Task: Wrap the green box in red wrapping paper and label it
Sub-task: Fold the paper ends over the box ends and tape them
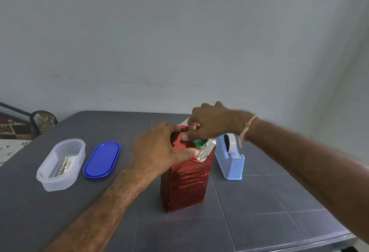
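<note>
Though shiny red foil paper is pinched by left hand & right hand fingers, green cardboard box top is exposed; label TBD.

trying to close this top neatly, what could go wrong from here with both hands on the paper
1. The green box shows at the open top and a silver-backed flap sticks up crumpled; folded as it lies, it may leave green exposed.
2. Both the left hand and right hand hold the red wrapping paper, so reaching for the tape dispenser may let a fold spring back.
3. The box stands on end; a sideways push could tip it.
</note>
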Available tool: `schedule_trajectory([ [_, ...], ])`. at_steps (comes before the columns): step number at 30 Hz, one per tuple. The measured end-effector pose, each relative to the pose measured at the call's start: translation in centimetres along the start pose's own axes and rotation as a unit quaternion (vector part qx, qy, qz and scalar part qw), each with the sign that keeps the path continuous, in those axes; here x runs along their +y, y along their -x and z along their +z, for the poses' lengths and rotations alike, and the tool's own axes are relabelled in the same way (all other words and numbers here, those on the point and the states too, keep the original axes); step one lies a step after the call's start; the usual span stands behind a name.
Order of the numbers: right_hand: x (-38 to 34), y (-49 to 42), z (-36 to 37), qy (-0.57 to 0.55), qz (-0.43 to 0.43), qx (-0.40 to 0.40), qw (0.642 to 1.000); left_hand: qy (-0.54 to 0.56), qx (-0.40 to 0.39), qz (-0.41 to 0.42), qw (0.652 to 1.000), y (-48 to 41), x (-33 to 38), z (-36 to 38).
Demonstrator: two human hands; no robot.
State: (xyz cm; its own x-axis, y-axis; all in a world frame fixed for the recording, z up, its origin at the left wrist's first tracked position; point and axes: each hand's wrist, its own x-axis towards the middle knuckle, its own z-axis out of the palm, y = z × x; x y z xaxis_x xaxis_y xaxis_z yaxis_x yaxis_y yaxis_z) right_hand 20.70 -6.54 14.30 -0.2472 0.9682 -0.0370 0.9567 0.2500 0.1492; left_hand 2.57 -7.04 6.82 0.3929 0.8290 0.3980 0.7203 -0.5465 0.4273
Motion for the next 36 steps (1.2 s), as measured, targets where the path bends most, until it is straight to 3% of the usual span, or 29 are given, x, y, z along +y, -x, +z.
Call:
schedule_trajectory([
  [11,-0.6,-0.4,-1.3,0.152,0.063,-0.013,0.986,-0.001,0.004,-0.001,1.0,0.0,0.1,0.0],
  [17,1.2,0.7,-1.0,0.02,0.091,0.014,0.996,0.007,0.01,0.0,1.0,0.2,0.0,-0.1],
  [22,1.2,0.6,-0.4,-0.148,0.116,0.036,0.981,0.008,0.008,-0.002,1.0,0.2,-0.1,0.0],
  [28,-0.2,0.4,2.2,-0.143,0.147,0.111,0.972,0.014,0.009,0.001,1.0,0.3,0.0,0.0],
  [30,0.1,1.2,2.1,-0.248,0.131,0.119,0.952,0.021,0.007,0.004,1.0,0.2,0.0,-0.1],
  [33,0.9,3.0,2.2,-0.448,0.129,0.167,0.869,0.046,0.001,0.0,0.999,0.1,-0.2,0.0],
  [36,1.5,4.6,3.4,-0.471,0.151,0.203,0.845,0.071,-0.003,0.005,0.997,0.0,-0.5,0.1],
])
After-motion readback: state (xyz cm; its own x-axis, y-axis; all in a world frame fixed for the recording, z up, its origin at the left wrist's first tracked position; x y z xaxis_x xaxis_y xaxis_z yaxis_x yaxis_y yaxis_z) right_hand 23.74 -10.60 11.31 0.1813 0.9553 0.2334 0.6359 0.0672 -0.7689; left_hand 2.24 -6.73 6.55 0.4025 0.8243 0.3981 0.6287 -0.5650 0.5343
